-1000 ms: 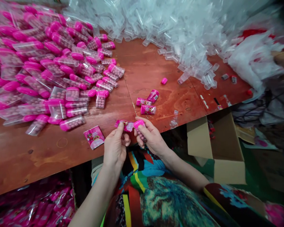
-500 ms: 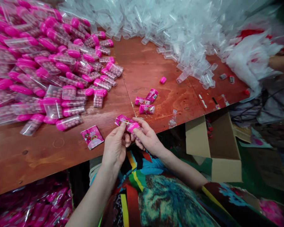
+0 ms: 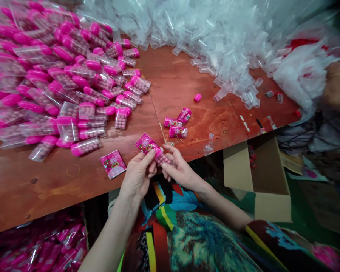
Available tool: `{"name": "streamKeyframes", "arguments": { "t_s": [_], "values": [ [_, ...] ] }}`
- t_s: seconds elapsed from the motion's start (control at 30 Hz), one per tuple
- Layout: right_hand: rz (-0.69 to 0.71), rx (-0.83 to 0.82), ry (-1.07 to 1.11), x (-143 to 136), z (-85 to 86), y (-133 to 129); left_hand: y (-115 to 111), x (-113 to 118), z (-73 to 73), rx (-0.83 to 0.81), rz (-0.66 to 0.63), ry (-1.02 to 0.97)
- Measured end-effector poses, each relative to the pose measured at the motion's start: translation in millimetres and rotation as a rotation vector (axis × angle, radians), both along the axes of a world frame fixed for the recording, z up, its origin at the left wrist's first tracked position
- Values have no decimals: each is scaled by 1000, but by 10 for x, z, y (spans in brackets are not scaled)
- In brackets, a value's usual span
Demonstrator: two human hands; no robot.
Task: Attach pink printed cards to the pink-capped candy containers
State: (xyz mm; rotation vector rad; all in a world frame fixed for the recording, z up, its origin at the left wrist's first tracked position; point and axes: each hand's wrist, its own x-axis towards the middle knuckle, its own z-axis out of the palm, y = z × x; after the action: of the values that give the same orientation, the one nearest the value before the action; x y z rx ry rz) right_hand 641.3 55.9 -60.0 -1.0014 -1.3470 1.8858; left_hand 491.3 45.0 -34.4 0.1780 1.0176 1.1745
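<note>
Near the table's front edge, my left hand (image 3: 140,169) pinches a pink printed wrapper sleeve (image 3: 144,142) between thumb and fingers. My right hand (image 3: 179,166) grips a clear candy tube (image 3: 162,157) filled with pink balls. The tube's capped end is at the sleeve's opening and seems partly inside it. A flat stack of pink sleeves (image 3: 112,164) lies on the table left of my left hand. Beyond my hands lie three sleeved candy tubes (image 3: 178,132) and a loose pink cap (image 3: 197,98).
A large heap of pink-capped candy tubes (image 3: 56,87) covers the table's left side. Empty clear tubes (image 3: 215,41) are piled at the back. At right are a white plastic bag (image 3: 300,71), another person's hand (image 3: 337,85) and an open cardboard box (image 3: 272,204). Pink packs (image 3: 51,253) lie below left.
The sleeve and tube have come into line, with the tube's cap moving up into the sleeve. My right fingers have shifted down the tube. The other person's hand has moved in at right.
</note>
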Motion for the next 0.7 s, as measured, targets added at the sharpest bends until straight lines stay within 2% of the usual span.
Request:
{"name": "streamKeyframes", "arguments": {
  "t_s": [0.2, 0.4, 0.6, 0.7],
  "values": [
    [39, -171, 124, 35, 1, -37, -15, 10, -13, -14, -18, -1],
    [-30, -91, 38, -44, 45, -42, -35, 42, -17, -55, -45, -7],
    [-22, -104, 67, -9, 46, 6, -94, 117, -31, -69, -102, 27],
    [17, -116, 100, 17, 34, 63, -107, 94, -35, -55, -186, 16]
  ]
}}
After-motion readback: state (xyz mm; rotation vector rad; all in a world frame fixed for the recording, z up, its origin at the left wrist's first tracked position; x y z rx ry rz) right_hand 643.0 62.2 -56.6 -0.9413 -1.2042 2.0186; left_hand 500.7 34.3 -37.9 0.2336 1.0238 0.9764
